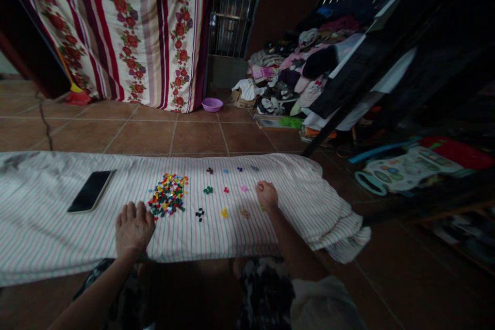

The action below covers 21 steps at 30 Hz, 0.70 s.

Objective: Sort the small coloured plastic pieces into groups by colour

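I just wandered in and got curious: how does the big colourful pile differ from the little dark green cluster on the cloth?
The mixed pile shows many colours; the green cluster shows one. The mixed pile is broad, with many pieces; the green cluster is small, with few. The mixed pile lies close by the left hand; the green cluster lies farther from it. Both rest on the striped cloth.
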Each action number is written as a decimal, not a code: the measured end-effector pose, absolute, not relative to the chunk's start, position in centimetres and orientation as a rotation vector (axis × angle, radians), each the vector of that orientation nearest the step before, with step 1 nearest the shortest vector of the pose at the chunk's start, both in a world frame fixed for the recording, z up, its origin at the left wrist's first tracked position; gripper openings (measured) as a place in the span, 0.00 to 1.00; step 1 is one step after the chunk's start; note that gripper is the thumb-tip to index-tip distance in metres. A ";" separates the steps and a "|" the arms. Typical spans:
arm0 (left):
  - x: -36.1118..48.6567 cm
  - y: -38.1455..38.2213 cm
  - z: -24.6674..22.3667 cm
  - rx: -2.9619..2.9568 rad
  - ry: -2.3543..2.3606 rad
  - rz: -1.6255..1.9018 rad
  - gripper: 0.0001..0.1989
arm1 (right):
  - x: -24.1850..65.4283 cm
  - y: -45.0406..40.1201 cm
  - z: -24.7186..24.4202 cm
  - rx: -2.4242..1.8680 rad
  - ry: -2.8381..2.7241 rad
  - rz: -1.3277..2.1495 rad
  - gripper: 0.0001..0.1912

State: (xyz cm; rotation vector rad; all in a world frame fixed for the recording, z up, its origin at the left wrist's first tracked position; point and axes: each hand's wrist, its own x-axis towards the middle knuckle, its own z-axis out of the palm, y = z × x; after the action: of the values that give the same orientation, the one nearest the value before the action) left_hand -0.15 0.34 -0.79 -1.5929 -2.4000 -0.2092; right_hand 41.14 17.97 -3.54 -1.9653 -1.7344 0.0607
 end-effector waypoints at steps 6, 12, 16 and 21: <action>-0.2 0.3 -1.0 -1.592 -2.393 -0.201 0.25 | 41.2 18.1 -3.9 -1.918 -1.778 0.061 0.12; 0.0 0.3 -0.6 -1.588 -2.399 -0.190 0.24 | 41.3 18.2 -4.1 -1.844 -1.816 0.058 0.18; 0.0 0.3 -0.7 -1.593 -2.400 -0.201 0.24 | 41.4 18.5 -4.0 -1.820 -1.845 0.046 0.17; -0.3 0.3 -1.2 -1.586 -2.370 -0.218 0.24 | 41.6 18.7 -3.9 -1.817 -1.890 0.055 0.14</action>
State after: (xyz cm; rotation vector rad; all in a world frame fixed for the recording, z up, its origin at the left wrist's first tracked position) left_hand -0.25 0.32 -1.19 -1.5856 -2.3698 -0.2181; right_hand 41.56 18.66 -3.94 -1.8171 -1.8896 0.0551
